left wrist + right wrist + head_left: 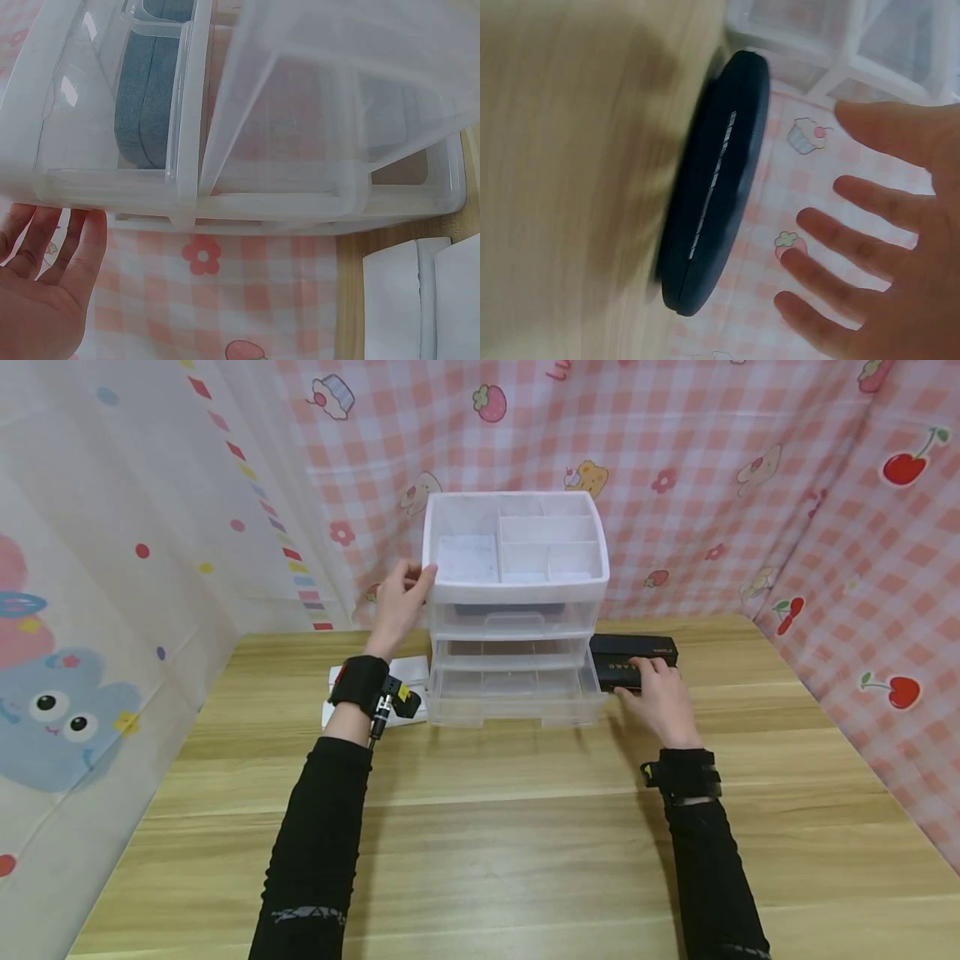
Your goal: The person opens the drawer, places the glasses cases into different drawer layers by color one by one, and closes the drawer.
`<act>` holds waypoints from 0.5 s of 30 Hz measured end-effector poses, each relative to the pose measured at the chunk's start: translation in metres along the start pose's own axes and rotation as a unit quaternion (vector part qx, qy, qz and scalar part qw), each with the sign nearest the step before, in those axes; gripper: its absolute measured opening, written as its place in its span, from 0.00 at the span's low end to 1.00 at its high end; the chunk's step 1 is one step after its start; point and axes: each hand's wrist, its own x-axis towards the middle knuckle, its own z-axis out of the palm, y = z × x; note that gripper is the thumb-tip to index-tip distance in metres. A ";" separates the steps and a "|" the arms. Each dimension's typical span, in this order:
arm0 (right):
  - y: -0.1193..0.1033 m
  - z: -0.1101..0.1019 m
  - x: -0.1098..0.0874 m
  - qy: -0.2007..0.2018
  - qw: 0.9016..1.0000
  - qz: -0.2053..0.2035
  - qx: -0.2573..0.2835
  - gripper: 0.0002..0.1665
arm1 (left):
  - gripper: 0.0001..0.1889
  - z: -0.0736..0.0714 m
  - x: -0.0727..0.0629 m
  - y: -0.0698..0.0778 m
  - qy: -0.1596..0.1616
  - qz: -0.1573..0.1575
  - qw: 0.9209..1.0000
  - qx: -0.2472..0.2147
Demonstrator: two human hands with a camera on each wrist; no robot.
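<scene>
A white drawer organizer (517, 593) with translucent drawers stands at the back middle. Its bottom drawer (517, 710) is pulled out. My left hand (400, 603) touches the organizer's left side near the top rim, fingertips against the wall in the left wrist view. Inside an upper drawer lies a blue-grey fabric case (146, 97). To the right of the organizer are two black cases, a rear one (633, 647) and a front one (615, 672). Over the front case is my right hand (663, 702). The right wrist view shows its fingers spread apart, holding nothing, beside a black case (716, 184).
White folded items (412, 672) lie left of the organizer, partly hidden by the left wrist strap. A checkered curtain (675, 485) hangs behind the wooden table (517, 843). The organizer's top tray (461, 556) has several compartments.
</scene>
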 end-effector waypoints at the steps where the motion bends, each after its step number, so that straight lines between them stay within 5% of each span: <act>1: 0.001 0.001 0.001 -0.008 1.000 0.006 -0.007 0.32 | 0.20 0.000 0.000 0.000 0.000 0.000 1.000 0.000; 15: 0.014 0.002 0.033 -0.166 0.984 0.041 -0.057 0.42 | 0.22 -0.001 0.000 0.000 -0.006 -0.005 1.000 -0.003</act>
